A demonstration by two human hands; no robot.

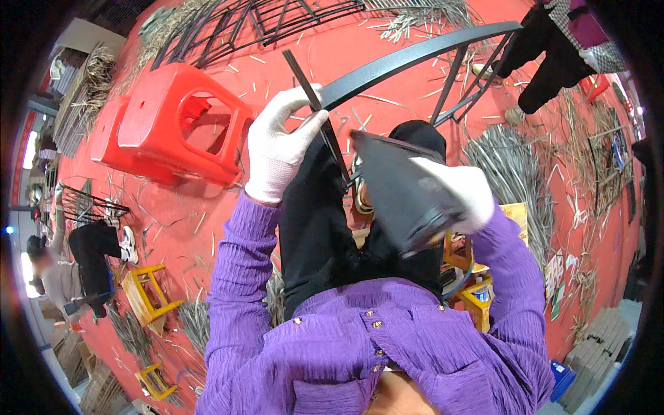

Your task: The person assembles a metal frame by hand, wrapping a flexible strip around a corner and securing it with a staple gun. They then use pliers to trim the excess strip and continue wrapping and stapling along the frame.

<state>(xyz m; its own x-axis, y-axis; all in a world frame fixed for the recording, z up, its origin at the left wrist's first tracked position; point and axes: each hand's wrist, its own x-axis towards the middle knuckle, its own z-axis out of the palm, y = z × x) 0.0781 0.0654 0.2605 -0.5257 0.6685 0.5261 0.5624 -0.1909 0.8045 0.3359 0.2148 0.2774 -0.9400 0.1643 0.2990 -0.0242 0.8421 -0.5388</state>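
Observation:
My left hand [280,138], in a white glove, pinches a thin dark bar [299,75] between thumb and fingers. That bar crosses the near end of a curved black metal frame [408,59], which rises toward the far right. In my right hand [470,197], also gloved, is a dark grey tool [404,183] shaped like a staple gun. Motion blurs it, so its exact kind is unclear. It is tilted over my lap, its narrow end near the bar. Partly behind the tool, a small metallic round part [361,197] shows between my knees.
Red plastic stools [155,104] lie on their side at left. Black metal frames [263,24] sit at the far side. Grey strips [512,180] are piled at right. Small yellow stools [149,297] stand at lower left. Other people [553,55] are at far right and left [66,277].

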